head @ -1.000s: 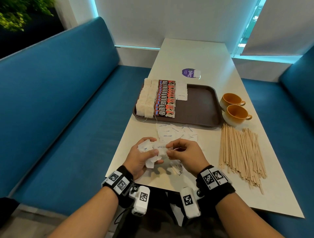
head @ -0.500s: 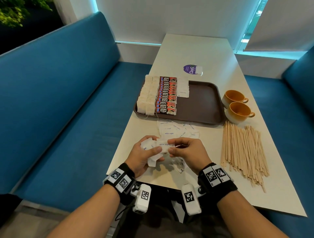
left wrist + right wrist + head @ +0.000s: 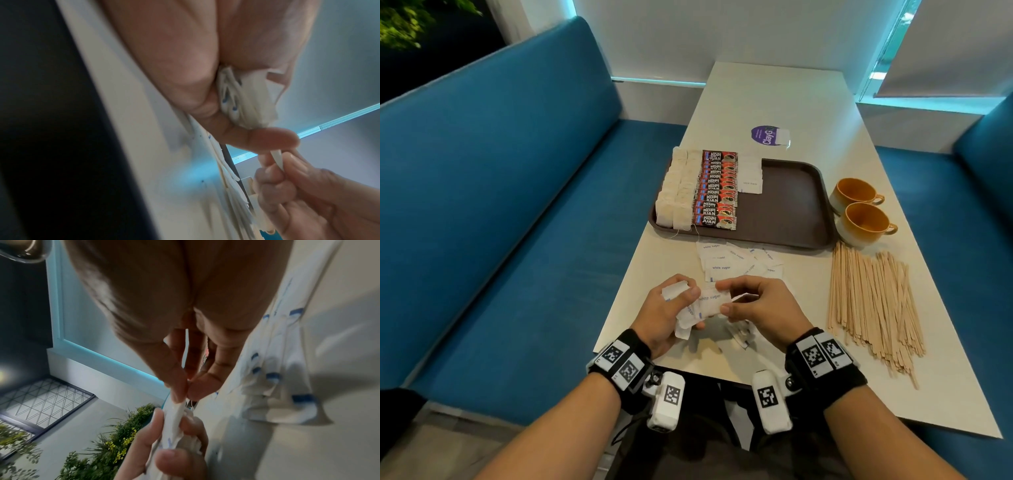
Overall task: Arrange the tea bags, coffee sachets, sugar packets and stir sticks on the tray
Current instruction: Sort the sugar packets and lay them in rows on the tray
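little has moved since the earlier frames: your hands stay low over the near edge of the desk, still working the same bundle of sugar packets.

left hand: grip curled round a fanned stack of sugar packets, thumb pressed on top. right hand: thumb and forefinger pinching the end of the top packet, which bridges both hands.

where things are: tea bags and coffee sachets lie in neat rows at the left of the tray. a short column of sugar packets sits just beside the sachets. more loose sugar packets lie on the desk between tray and hands. stir sticks are heaped on the desk to the right, none on the tray.

risks, as judged:
- the stack is fanned, not squared; if you loosen the left thumb while the right pulls, packets could spill toward the desk edge.
- a hard pull could tear the paper.
- two cups stand close by the tray's right rim; a wide reach for the sticks could knock them.
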